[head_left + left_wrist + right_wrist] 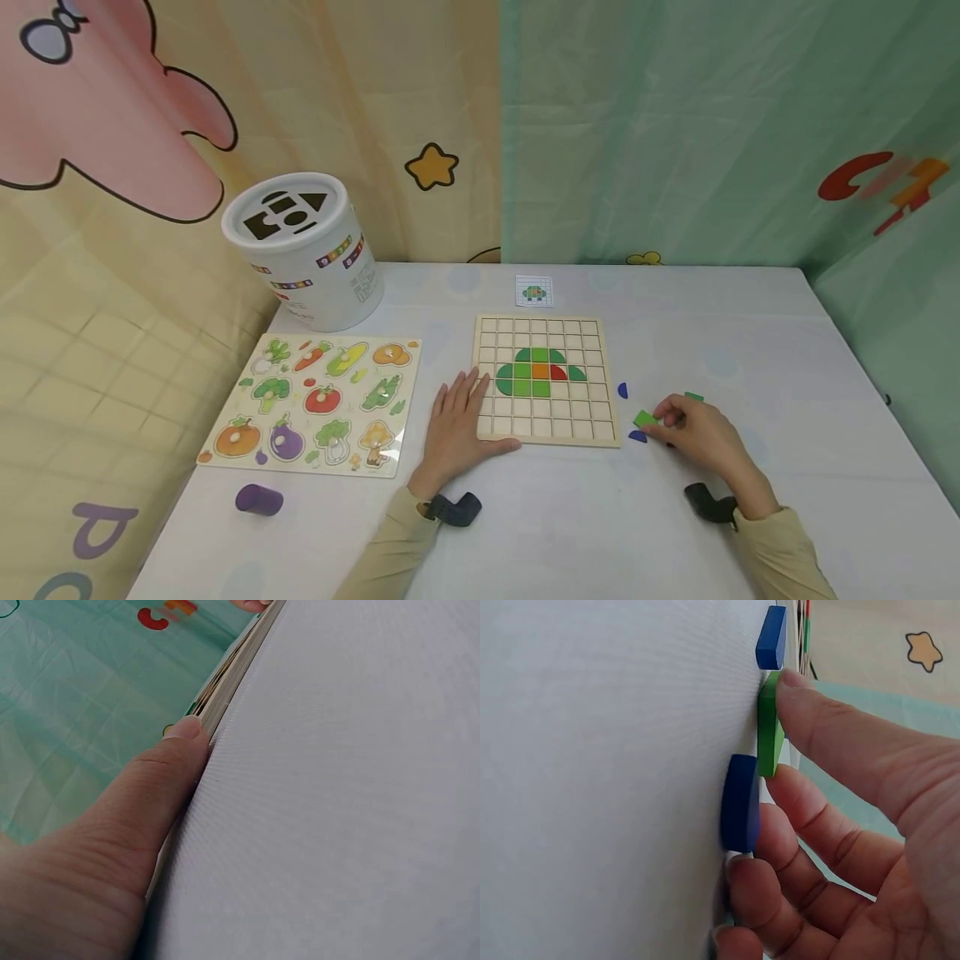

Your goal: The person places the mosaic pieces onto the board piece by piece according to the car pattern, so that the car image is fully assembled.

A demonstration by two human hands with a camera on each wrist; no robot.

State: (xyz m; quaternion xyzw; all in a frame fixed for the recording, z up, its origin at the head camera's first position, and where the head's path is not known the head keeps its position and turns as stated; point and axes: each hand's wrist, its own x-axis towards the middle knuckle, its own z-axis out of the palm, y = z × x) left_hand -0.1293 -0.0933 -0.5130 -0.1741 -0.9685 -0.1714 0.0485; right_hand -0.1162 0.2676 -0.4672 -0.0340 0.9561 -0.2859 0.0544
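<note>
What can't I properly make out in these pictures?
Head view: finer details on the pattern card, too small.
Head view: whether anything is inside the white bucket, hidden by its sides and slotted lid.
Head view: the full shape of the dark green piece, partly covered by the right hand.
Left wrist view: most of the left hand, cut off by the picture's edges.

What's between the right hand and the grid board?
In the head view, the green piece pinched by the right hand, one blue piece beside it, and another blue piece near the grid board.

Card (534, 292) — details too small; dark green piece (694, 396) — seemingly part-hidden behind right hand (703, 435).
</note>
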